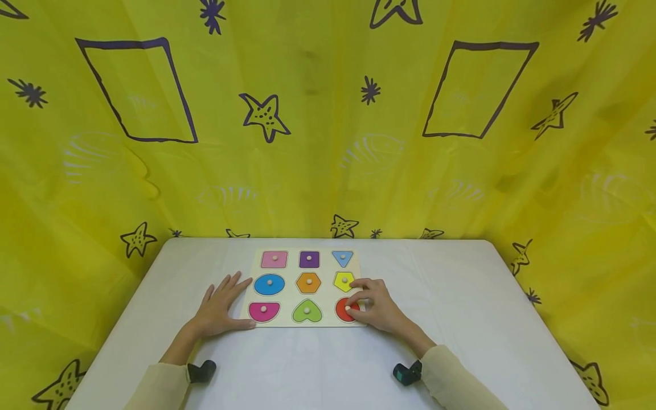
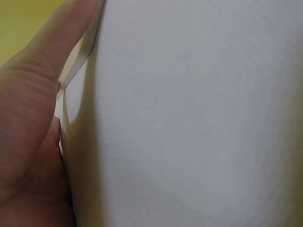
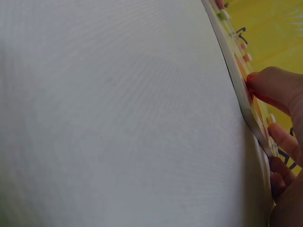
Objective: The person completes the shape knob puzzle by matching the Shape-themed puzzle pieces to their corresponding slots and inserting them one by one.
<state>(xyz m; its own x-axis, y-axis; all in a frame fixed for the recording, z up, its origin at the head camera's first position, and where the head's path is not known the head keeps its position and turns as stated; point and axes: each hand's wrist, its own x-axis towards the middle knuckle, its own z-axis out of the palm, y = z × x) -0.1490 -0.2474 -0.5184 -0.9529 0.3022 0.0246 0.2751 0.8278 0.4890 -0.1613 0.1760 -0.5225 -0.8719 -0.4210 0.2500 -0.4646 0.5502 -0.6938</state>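
Observation:
A pale shape puzzle board (image 1: 327, 296) lies flat on the table, its knobbed pieces seated in rows. At its lower right corner my right hand (image 1: 378, 304) pinches the small knob of the red circle piece (image 1: 340, 311) between thumb and index finger. That piece appears to sit in its slot. The yellow pentagon (image 1: 340, 278) lies just above, close to another finger of this hand. My left hand (image 1: 217, 312) rests with spread fingers along the board's left edge, near the blue oval (image 1: 262, 286) and magenta half-round piece (image 1: 256, 313). Its thumb touches the lower left corner.
Also in the board are a pink rectangle (image 1: 267, 263), purple square (image 1: 304, 264), light blue triangle (image 1: 338, 262), orange hexagon (image 1: 303, 287) and green heart (image 1: 300, 316). The white table (image 1: 318, 370) backs onto a yellow patterned curtain (image 1: 318, 171).

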